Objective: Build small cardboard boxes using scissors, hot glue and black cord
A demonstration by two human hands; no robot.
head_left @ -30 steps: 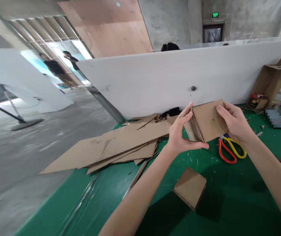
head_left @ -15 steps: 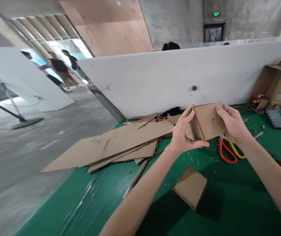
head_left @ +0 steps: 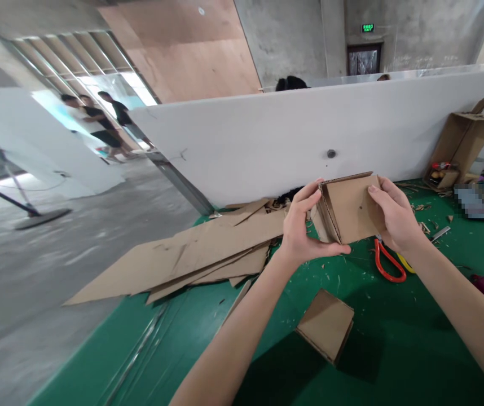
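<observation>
Both hands hold up a small folded cardboard piece (head_left: 347, 208) above the green table (head_left: 394, 338). My left hand (head_left: 303, 231) grips its left edge, thumb under the lower corner and fingers over the top. My right hand (head_left: 394, 217) clasps its right side with the fingers pressed on the face. A second small cardboard box (head_left: 326, 324) lies on the table below the hands. Red and yellow handled scissors (head_left: 388, 262) lie partly hidden behind my right wrist.
A pile of flat cardboard sheets (head_left: 199, 254) overhangs the table's left edge. A white partition (head_left: 267, 141) runs along the back. A tall cardboard box (head_left: 462, 144) leans at the far right. Scraps litter the table. People stand in the far left background (head_left: 98, 121).
The held cardboard piece has shifted slightly left and turned a little, showing more of its open left side. Both hands keep their grip. The people in the background have moved.
</observation>
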